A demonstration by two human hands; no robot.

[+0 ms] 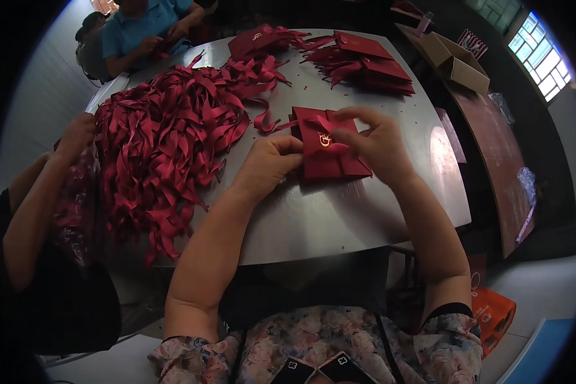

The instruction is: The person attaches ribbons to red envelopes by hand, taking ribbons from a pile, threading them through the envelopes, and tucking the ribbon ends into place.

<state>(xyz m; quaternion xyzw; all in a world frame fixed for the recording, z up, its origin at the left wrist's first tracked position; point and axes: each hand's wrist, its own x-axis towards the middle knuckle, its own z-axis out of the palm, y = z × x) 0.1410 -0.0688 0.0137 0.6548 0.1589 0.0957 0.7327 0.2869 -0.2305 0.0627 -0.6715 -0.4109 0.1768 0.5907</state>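
Note:
A flat dark red paper gift bag (328, 168) with a gold emblem lies on the metal table in front of me. My left hand (272, 162) grips its left edge, thumb and fingers closed there. Over the right side of the bag is my right hand (382, 144), its thumb and forefinger curled around a red ribbon (318, 126) on the bag's face. The exact pinch point is partly hidden by the fingers. Part of the ribbon also shows just below the emblem. A loose ribbon tail trails left from the bag's upper edge.
A big heap of red ribbons (166, 134) covers the left of the table (288, 237). Stacked red bags (374, 64) and more bags (256, 41) lie at the back. Two people work at the far and left sides. A cardboard box (451, 61) stands on a side bench.

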